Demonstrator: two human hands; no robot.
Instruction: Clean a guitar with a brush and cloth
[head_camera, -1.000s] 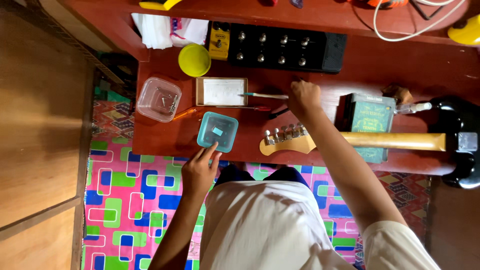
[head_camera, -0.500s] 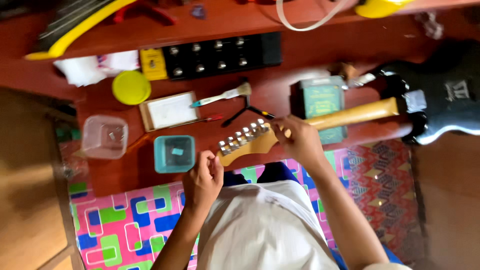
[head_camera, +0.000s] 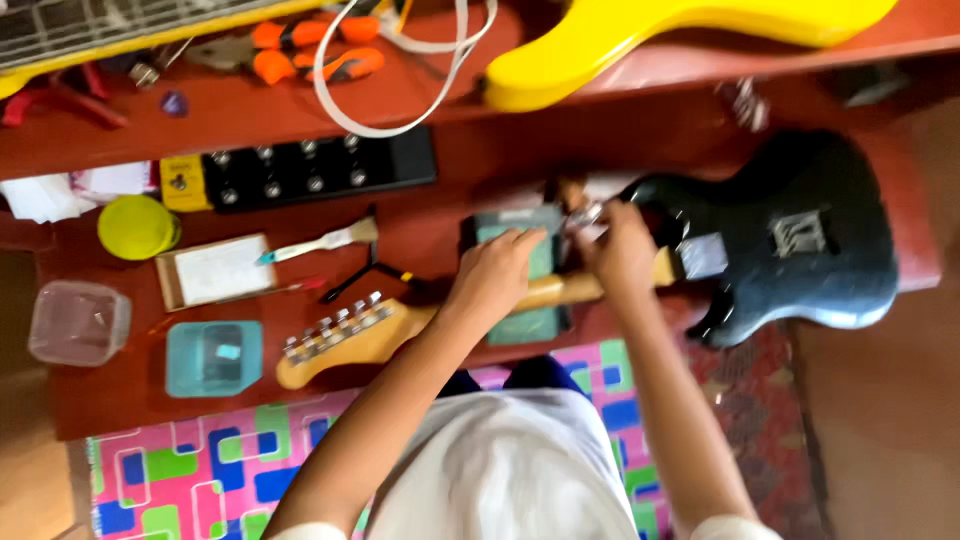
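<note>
A black electric guitar body (head_camera: 790, 240) lies on the red table (head_camera: 120, 400). Its pale neck (head_camera: 575, 290) runs left to the headstock (head_camera: 340, 335). The neck rests on a teal support block (head_camera: 530, 325). My left hand (head_camera: 495, 275) is curled over the neck on top of that block. My right hand (head_camera: 622, 255) sits at the neck joint by the body, fingers pinched on a small metal tool (head_camera: 583, 214). Motion blur hides the tool's shape.
Left of the headstock are a teal tub (head_camera: 212, 357), a clear tub (head_camera: 78, 322), a framed white pad (head_camera: 215, 270), a brush (head_camera: 320, 243) and a yellow lid (head_camera: 137, 227). Behind lie a black knob box (head_camera: 300, 170), orange pliers (head_camera: 310, 50), a white cable (head_camera: 400, 120) and a yellow guitar body (head_camera: 680, 35).
My left hand left the teal tub and moved right along the neck onto the support block. My right hand moved from the headstock to the neck joint. The view swung right.
</note>
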